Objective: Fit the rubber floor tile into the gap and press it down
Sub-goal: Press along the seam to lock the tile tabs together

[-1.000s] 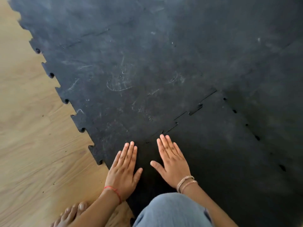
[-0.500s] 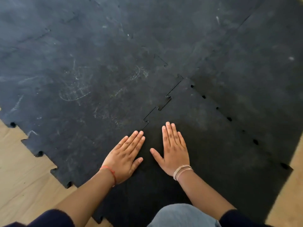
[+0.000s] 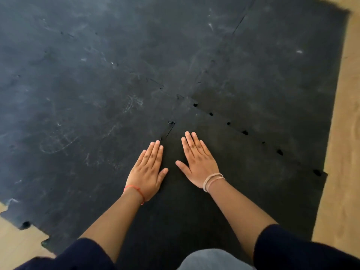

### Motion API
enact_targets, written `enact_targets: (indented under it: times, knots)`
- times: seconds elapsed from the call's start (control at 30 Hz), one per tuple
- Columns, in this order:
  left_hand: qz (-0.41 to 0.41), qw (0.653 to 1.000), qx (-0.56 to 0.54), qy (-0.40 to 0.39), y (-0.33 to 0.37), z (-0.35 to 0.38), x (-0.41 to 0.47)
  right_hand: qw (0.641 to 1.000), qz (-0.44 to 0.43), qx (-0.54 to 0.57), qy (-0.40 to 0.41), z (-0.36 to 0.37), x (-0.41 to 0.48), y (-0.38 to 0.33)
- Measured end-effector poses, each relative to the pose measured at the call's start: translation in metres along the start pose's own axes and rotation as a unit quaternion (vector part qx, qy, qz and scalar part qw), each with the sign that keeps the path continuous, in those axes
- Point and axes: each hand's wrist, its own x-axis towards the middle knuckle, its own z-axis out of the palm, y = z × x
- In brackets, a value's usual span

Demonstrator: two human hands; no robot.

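A darker black rubber floor tile (image 3: pixel 243 182) lies in the near right corner of the mat, its toothed edges meeting the scuffed neighbours. My left hand (image 3: pixel 149 170) lies flat, palm down, over the left seam (image 3: pixel 169 131), fingers together. My right hand (image 3: pixel 198 162) lies flat on the tile itself, fingers spread a little, a hand's width from the left one. Neither hand holds anything. Small dark holes (image 3: pixel 244 132) show along the tile's far right seam, and a short slit stays open just beyond my left fingertips.
Scuffed, chalk-marked rubber tiles (image 3: pixel 87 94) cover the floor to the left and ahead. Wooden floor (image 3: pixel 342 152) runs along the right side, and more shows at the near left past the toothed mat edge (image 3: pixel 23 223). My knee (image 3: pixel 212 260) is at the bottom.
Both hands have slid forward along the left seam, staying flat. The gaps in that seam have closed up. The view has swung right, showing the wooden floor on the right.
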Motion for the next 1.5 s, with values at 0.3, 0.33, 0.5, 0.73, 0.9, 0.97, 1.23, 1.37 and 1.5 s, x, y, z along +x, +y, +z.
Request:
enact_targets:
  times: [0.3, 0.33, 0.5, 0.73, 0.9, 0.97, 1.23, 1.37, 1.5]
  knots:
    - [0.004, 1.000, -0.013, 0.008, 0.002, -0.006, 0.003, 0.998, -0.069, -0.003, 0.008, -0.004, 0.038, 0.007]
    - [-0.001, 1.000, -0.014, 0.009, 0.001, -0.006, 0.003, 0.998, -0.068, 0.000, 0.003, -0.006, 0.040, 0.007]
    - [-0.001, 1.000, 0.005, 0.016, 0.000, -0.006, 0.005, 0.997, -0.066, 0.023, 0.013, -0.009, 0.046, 0.006]
    - [-0.014, 0.999, -0.020, 0.022, 0.000, -0.004, 0.003, 0.999, 0.005, 0.006, 0.046, -0.008, 0.060, 0.004]
    - [-0.015, 1.000, -0.020, 0.018, 0.000, -0.003, 0.004, 0.999, 0.037, -0.014, 0.035, -0.005, 0.067, 0.002]
    - [-0.017, 0.999, -0.022, 0.016, 0.000, -0.003, 0.004, 0.999, 0.033, -0.014, 0.034, -0.005, 0.067, 0.004]
    - [-0.018, 0.999, -0.031, 0.018, 0.000, 0.000, 0.005, 0.998, 0.037, -0.011, 0.044, -0.003, 0.069, 0.005]
    - [-0.008, 0.999, -0.025, 0.023, -0.001, 0.006, 0.004, 0.998, 0.030, -0.025, 0.038, -0.005, 0.072, 0.007]
    - [0.009, 0.999, -0.026, 0.032, 0.001, 0.000, 0.025, 0.993, 0.102, -0.012, 0.054, -0.003, 0.035, 0.024]
